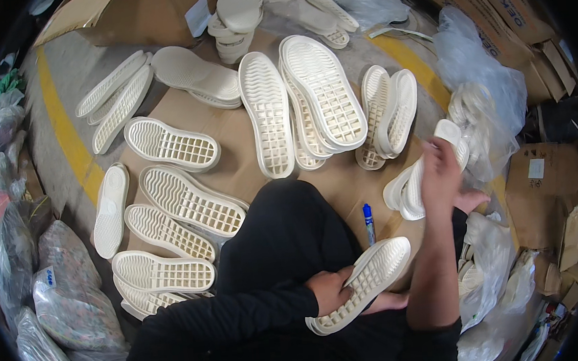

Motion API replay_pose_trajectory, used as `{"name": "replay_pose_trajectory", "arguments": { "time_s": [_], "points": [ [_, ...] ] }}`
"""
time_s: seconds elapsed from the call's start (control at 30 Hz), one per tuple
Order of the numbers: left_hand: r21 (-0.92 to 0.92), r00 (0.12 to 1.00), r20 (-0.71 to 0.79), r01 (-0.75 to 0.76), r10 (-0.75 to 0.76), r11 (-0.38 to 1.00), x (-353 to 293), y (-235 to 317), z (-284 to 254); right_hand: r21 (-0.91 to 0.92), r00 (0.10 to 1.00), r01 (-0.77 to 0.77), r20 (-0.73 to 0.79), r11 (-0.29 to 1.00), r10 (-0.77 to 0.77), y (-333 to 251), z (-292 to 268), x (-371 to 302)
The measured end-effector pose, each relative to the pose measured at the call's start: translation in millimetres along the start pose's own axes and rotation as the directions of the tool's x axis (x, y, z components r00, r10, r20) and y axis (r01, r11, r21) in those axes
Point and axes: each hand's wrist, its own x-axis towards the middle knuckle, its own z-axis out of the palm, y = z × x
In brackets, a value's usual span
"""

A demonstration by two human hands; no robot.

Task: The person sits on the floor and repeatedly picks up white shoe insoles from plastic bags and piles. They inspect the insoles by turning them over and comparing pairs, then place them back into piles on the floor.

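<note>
Left hand is gripping at least one cream shoe sole by its edge, fingers curled tight, near a blue marker. The right hand, blurred, is hanging at a small pile of soles, fingers bent; whether it is holding any, I cannot tell. Taking up soles seems the step in hand; the next move is probably calling for a sure pinch.

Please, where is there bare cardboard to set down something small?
One patch of bare cardboard lies between the knee, the tall middle sole and the short sole left of it. Another lies between the knee, the blue marker and the middle stack. Left of the knee is crowded with overlapping soles.
</note>
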Motion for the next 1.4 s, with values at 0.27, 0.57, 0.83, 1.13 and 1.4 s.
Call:
{"name": "replay_pose_trajectory", "arguments": {
  "time_s": [0.27, 0.57, 0.83, 1.13, 1.4],
  "points": [
    [0.072, 0.992, 0.103, 0.06, -0.067, 0.996, -58, 31, -47, -0.272, 0.928, -0.125, 0.308, 0.954, 0.209, -98, 105, 46],
    [-0.793, 0.991, 0.088, 0.006, 0.104, 0.609, -51, 12, -61, 0.142, 0.985, 0.113, 0.116, 0.983, -0.13, -50, -74, -45],
    [-0.936, 0.888, 0.351, 0.347, 0.299, 0.068, 3, 36, 3, -0.291, 0.822, 0.563, 0.099, 0.774, -0.561, 12, -164, -159],
    [-0.658, 0.892, 0.383, 0.08, 0.24, 0.749, -9, 38, 43, -0.421, 0.962, -0.175, 0.12, 0.89, 0.246, -16, -199, -243],
    [-0.705, 0.935, 0.223, -0.039, 0.274, 0.708, -10, 40, 36, 0.565, 0.746, -0.554, 0.009, 0.612, 0.666, 8, -156, -290]
  ]
}}
